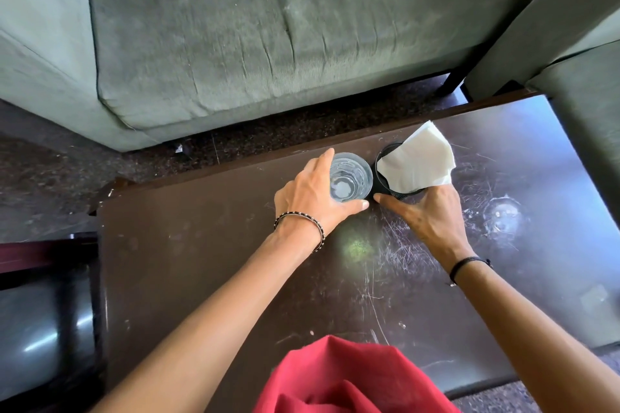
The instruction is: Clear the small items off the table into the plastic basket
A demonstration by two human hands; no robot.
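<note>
A clear drinking glass point(350, 178) stands near the far edge of the dark brown table point(208, 278). My left hand point(312, 201) is wrapped around its left side, thumb in front. Right beside the glass stands a small black plastic basket point(385, 174) with white paper napkins point(416, 161) sticking out of its top. My right hand point(426, 214) grips the basket's near side from the right, under the napkins. Glass and basket almost touch.
A grey-green sofa point(251, 27) stands beyond the table, across a strip of dark carpet point(67, 171). A second grey-green seat point(587, 94) borders the table's right end. A dark glossy object point(43, 329) sits at the lower left. My red garment point(345, 379) fills the bottom.
</note>
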